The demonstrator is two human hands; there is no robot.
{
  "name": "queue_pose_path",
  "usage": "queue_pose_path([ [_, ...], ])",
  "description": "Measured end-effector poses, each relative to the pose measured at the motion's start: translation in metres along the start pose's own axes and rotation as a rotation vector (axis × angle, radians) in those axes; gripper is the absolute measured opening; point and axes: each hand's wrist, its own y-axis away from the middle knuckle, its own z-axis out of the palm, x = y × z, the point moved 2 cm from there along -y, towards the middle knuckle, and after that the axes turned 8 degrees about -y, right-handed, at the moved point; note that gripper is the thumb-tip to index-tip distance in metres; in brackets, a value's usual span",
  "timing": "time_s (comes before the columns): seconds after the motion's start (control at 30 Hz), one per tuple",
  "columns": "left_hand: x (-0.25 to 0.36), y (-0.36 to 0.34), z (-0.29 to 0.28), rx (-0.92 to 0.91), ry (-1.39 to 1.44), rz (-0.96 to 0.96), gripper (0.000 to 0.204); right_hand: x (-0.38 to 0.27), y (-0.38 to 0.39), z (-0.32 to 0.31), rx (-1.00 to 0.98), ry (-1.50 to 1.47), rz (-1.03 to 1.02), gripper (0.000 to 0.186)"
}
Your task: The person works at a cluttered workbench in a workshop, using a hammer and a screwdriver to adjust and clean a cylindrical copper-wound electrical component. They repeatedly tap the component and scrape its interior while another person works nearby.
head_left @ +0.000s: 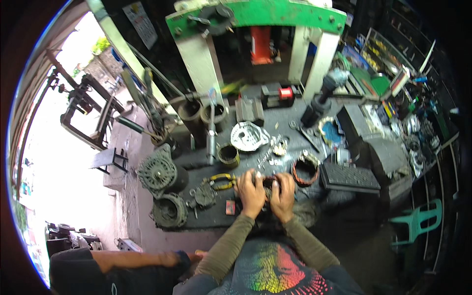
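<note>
On the near edge of the dark workbench, my left hand and my right hand close around a dark, round alternator part from both sides. Its lower side is hidden by my fingers, so the exact kind is unclear. Left of my left hand lie yellow-handled pliers and a small red box. A ring with copper windings, a stator, rests beyond my right hand. Farther back sit a silver alternator housing and a small metal cup.
Alternator bodies and a dark housing line the bench's left side. A black ribbed block lies at right, a power tool behind it. A green-topped press frame rises at the back. Another person's arm is lower left.
</note>
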Motion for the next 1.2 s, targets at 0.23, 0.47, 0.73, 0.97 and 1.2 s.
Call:
queue_pose_path([
  [0.23, -0.017, -0.002, -0.002, 0.013, 0.074, -0.003, 0.032, 0.018, 0.013, -0.05, 0.058, -0.082, 0.176, 0.023],
  [0.47, -0.037, 0.006, -0.009, -0.007, 0.132, -0.075, 0.03, 0.049, 0.071, -0.109, -0.003, -0.18, 0.533, 0.016],
  [0.73, -0.045, 0.007, -0.006, 0.019, 0.23, -0.076, 0.031, 0.095, 0.092, -0.077, -0.024, -0.586, 0.901, 0.041],
  [0.97, -0.041, 0.005, -0.005, 0.006, 0.275, -0.101, 0.025, 0.114, 0.087, -0.076, -0.073, -0.606, 0.947, 0.046],
  [1.2, -0.039, -0.006, -0.004, -0.104, 0.293, -0.15, 0.024, 0.113, 0.083, -0.078, -0.064, -0.64, 1.0, 0.044],
])
